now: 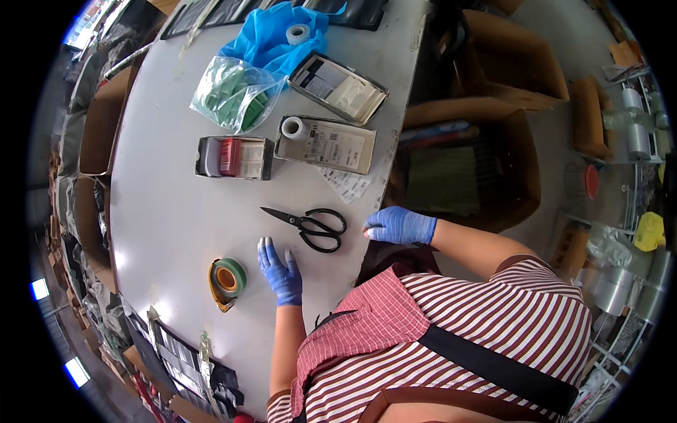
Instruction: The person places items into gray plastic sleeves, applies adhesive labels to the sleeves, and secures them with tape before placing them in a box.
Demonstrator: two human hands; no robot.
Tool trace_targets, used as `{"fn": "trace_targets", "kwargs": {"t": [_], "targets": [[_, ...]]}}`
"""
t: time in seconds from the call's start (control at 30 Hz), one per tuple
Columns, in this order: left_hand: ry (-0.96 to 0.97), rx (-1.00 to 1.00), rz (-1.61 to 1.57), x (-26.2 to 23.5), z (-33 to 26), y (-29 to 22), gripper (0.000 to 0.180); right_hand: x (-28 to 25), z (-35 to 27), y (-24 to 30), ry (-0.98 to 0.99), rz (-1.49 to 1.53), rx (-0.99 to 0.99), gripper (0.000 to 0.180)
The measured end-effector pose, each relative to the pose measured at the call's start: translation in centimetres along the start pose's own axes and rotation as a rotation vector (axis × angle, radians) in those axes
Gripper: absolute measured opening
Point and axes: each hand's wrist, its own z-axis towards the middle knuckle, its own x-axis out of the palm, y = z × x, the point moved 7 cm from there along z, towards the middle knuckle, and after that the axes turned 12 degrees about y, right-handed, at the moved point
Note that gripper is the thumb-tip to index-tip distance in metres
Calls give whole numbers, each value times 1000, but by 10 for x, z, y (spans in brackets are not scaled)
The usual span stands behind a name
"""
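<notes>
My left hand [282, 276], in a blue glove with pale fingertips, lies on the table with its fingers stretched out and holds nothing. Left of it is a tape dispenser [227, 279] with a green and orange roll. Beyond my hands, black-handled scissors [310, 227] rest on the tabletop, blades pointing left, untouched. At the table's right edge my right hand [402, 225], gloved the same way, has its fingers curled closed. Whatever may be inside that hand is hidden.
Open boxes with cards and labels [328, 143] [340, 86] [235, 158] stand farther back on the table [176, 233]. Behind them are a clear bag of green rolls [236, 95] and blue plastic [264, 39]. A large carton [518, 162] stands beside the right edge.
</notes>
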Motion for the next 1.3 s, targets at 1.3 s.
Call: {"fn": "trace_targets", "kwargs": {"t": [1.3], "targets": [[628,1045,48,139,21,-265,34,58,-32,-498,-446,-19,765,28]]}}
